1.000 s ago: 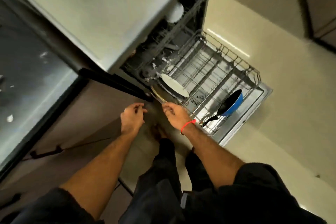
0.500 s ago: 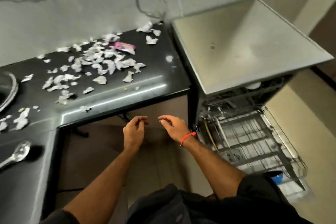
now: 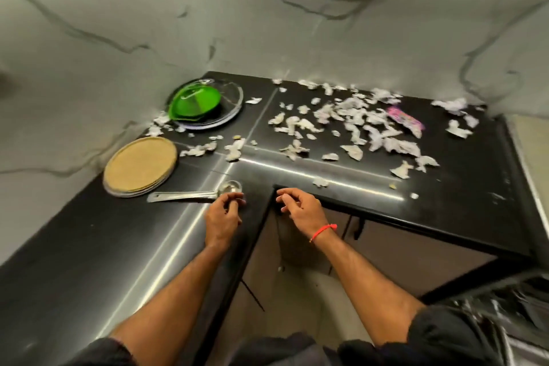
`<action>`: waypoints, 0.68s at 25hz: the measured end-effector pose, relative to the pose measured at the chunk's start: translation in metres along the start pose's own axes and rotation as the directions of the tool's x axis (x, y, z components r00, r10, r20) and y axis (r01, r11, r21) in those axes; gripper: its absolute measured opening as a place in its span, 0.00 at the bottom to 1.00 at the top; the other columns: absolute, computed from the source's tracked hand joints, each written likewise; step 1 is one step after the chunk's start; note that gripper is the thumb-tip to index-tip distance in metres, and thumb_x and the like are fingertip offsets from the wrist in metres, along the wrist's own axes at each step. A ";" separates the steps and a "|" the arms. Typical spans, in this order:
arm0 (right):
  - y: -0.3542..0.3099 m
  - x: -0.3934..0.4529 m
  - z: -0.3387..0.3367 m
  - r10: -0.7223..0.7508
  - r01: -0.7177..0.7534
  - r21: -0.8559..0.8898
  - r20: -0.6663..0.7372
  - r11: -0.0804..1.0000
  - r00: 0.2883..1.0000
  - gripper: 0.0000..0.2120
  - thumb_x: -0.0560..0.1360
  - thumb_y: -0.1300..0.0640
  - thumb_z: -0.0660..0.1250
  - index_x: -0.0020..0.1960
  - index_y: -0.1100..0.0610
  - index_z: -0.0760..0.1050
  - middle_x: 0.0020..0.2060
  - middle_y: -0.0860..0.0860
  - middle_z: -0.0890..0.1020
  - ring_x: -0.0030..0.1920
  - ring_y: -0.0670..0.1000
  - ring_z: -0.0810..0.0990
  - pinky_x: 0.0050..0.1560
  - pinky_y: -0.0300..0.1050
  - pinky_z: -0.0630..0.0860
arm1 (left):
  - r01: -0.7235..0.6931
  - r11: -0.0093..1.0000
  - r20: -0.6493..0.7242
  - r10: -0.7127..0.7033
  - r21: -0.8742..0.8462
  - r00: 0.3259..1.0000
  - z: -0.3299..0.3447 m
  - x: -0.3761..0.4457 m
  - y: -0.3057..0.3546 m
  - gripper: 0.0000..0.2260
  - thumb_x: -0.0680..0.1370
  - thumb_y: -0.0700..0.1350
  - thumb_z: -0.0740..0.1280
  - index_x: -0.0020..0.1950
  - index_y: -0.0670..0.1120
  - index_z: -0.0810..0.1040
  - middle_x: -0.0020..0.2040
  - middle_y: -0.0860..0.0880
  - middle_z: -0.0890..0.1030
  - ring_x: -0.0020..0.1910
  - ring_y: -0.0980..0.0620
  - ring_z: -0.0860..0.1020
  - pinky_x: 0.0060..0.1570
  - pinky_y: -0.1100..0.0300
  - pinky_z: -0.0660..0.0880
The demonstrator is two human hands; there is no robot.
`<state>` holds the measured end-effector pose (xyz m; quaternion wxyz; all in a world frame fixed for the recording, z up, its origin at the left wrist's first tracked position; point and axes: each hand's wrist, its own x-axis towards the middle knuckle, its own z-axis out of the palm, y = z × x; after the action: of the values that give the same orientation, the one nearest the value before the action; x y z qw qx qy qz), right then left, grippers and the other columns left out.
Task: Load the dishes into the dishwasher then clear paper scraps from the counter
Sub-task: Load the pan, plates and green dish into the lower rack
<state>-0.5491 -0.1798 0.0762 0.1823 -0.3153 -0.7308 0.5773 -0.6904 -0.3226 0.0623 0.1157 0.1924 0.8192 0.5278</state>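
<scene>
Left grip (image 3: pixel 224 215) loose beside spoon (image 3: pixel 194 194) — paper scraps (image 3: pixel 350 122) beyond.

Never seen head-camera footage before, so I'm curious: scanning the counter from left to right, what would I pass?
Tan plate stack → metal spoon → green bowl on a glass plate → spread of paper scraps → pink wrapper.

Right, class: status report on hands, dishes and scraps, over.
Both hands empty: left hand by the spoon, right hand at the counter edge. Plates, green bowl not yet loaded. Scraps uncleared.
</scene>
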 end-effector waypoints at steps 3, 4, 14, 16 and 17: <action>-0.025 0.031 0.053 -0.067 0.068 -0.005 0.085 0.998 0.994 0.08 0.79 0.58 0.65 0.55 0.49 0.80 0.46 0.48 0.85 0.41 0.47 0.84 0.41 0.35 0.75 | 0.049 0.998 -0.124 -0.054 -0.045 0.991 -0.052 0.022 -0.020 0.12 0.79 0.34 0.63 0.54 0.46 0.84 0.44 0.49 0.85 0.31 0.46 0.81 0.31 0.61 0.78; -0.031 0.040 0.066 -0.090 0.091 -0.006 0.106 0.996 0.990 0.09 0.79 0.59 0.65 0.54 0.48 0.79 0.46 0.49 0.85 0.42 0.48 0.84 0.42 0.37 0.76 | 0.071 0.996 -0.158 -0.080 -0.058 0.984 -0.064 0.029 -0.027 0.12 0.79 0.34 0.63 0.54 0.46 0.83 0.45 0.49 0.85 0.32 0.47 0.81 0.31 0.59 0.78; -0.059 0.146 0.171 -0.022 0.001 0.060 0.343 0.998 0.939 0.13 0.79 0.61 0.64 0.62 0.53 0.78 0.51 0.50 0.84 0.49 0.51 0.84 0.51 0.45 0.81 | 0.318 0.919 -0.407 -0.390 -0.234 0.826 -0.141 0.104 -0.079 0.12 0.80 0.40 0.66 0.63 0.51 0.77 0.55 0.51 0.80 0.44 0.51 0.83 0.44 0.50 0.83; -0.060 0.171 0.188 0.016 -0.029 0.027 0.408 0.999 0.913 0.15 0.78 0.60 0.65 0.64 0.53 0.77 0.53 0.50 0.83 0.52 0.51 0.83 0.55 0.47 0.80 | 0.371 0.922 -0.435 -0.381 -0.111 0.816 -0.149 0.126 -0.089 0.14 0.79 0.42 0.67 0.64 0.52 0.78 0.60 0.49 0.79 0.52 0.49 0.81 0.58 0.48 0.80; -0.058 0.184 0.196 0.034 -0.041 0.007 0.436 0.999 0.899 0.16 0.77 0.59 0.65 0.65 0.53 0.76 0.54 0.49 0.83 0.54 0.50 0.82 0.57 0.48 0.79 | 0.388 0.921 -0.435 -0.354 -0.011 0.828 -0.152 0.137 -0.092 0.15 0.79 0.42 0.67 0.65 0.51 0.78 0.63 0.47 0.77 0.58 0.48 0.78 0.63 0.49 0.76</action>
<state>-0.8218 -0.2070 0.0615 0.0056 -0.1909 -0.7420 0.6426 -0.8911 -0.4207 0.0439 0.0256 -0.0867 0.8659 0.4919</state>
